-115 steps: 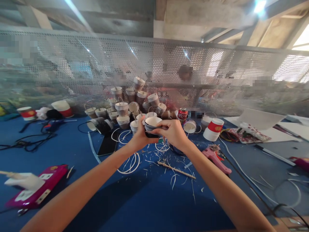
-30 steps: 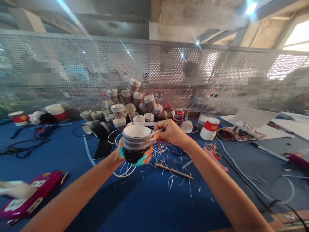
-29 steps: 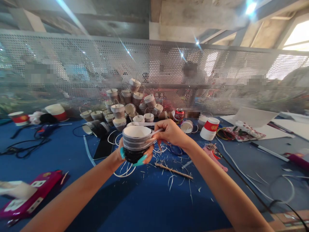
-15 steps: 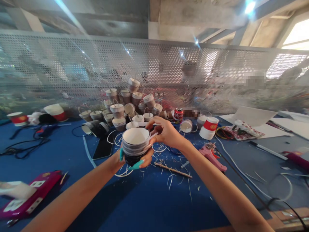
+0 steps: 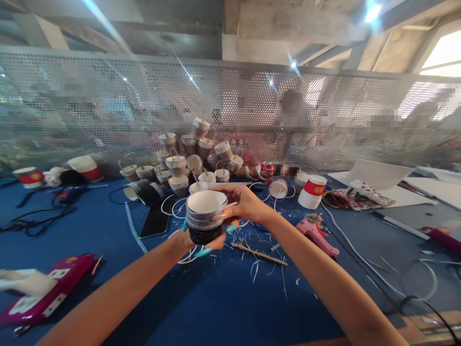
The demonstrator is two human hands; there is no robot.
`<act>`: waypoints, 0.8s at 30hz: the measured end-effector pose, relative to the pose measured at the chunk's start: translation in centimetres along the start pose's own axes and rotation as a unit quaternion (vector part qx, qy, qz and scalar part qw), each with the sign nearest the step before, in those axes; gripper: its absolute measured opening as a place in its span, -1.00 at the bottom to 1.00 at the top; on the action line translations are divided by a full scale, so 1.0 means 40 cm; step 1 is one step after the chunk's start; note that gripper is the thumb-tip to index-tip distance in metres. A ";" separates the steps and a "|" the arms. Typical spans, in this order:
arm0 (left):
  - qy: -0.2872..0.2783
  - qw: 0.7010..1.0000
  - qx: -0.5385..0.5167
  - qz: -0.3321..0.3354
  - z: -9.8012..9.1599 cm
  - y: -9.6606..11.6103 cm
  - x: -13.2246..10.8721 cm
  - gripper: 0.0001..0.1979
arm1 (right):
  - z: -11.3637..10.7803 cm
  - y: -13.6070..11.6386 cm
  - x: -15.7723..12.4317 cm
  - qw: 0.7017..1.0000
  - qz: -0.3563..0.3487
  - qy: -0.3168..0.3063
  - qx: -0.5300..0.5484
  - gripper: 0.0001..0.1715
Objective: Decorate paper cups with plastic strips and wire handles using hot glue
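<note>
1. Red can [image 5: 266, 172], right of centre: white lettering, too small to read with certainty.
2. Red-banded white cup [image 5: 312, 192], further right: gold emblem, wording illegible.
3. Magenta power strip [image 5: 60, 284], lower left: small gold mark, likewise illegible.

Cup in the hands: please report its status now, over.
Left hand around base of cup. Right hand at its side near rim, by a pale strip. Cup roughly upright, above table. Stick lies on table, apart from cup.
</note>
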State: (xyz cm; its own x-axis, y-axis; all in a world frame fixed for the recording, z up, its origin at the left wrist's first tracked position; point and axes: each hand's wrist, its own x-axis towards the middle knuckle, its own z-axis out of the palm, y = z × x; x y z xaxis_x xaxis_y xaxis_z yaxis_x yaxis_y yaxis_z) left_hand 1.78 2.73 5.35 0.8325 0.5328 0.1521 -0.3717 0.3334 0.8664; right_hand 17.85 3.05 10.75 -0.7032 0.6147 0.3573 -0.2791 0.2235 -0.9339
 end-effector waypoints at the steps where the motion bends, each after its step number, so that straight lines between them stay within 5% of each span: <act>1: -0.012 0.998 0.036 -0.055 0.000 0.013 0.000 -0.71 | -0.004 -0.004 -0.002 1.000 0.006 0.004 -0.002 -0.29; 3: 0.002 0.995 0.076 -0.068 0.002 0.056 -0.004 -0.65 | -0.019 -0.021 -0.006 0.999 0.009 0.026 -0.029 -0.30; 6: 0.095 0.979 0.177 0.012 0.001 0.146 -0.020 -0.51 | -0.051 -0.058 -0.017 0.987 -0.018 0.087 -0.137 -0.34; 11: 0.138 0.908 0.380 0.107 0.030 0.243 -0.050 -0.30 | -0.089 -0.089 -0.034 0.934 0.042 0.137 -0.327 -0.39; 15: 0.156 0.766 0.623 -0.001 0.079 0.210 -0.027 -0.49 | -0.095 -0.063 -0.032 0.889 0.106 0.140 -0.423 -0.28; 17: 0.178 0.723 0.667 -0.026 0.085 0.176 -0.007 -0.62 | -0.092 -0.047 -0.028 0.864 0.112 0.153 -0.467 -0.21; 20: 0.166 0.702 0.692 -0.022 0.067 0.138 0.014 -0.80 | -0.084 -0.036 -0.023 0.851 0.119 0.149 -0.489 -0.23; 24: 0.191 0.734 0.652 -0.025 0.040 0.121 0.017 -0.80 | -0.077 -0.038 -0.022 0.886 0.115 0.123 -0.432 -0.49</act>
State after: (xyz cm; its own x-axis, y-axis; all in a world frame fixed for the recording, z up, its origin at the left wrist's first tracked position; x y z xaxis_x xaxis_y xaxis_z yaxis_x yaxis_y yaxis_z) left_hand 1.19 3.46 10.41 0.5632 0.8076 0.1750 0.5716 -0.5336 0.6233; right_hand 20.91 4.51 11.84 -0.4825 0.8416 0.2425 0.5322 0.5017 -0.6820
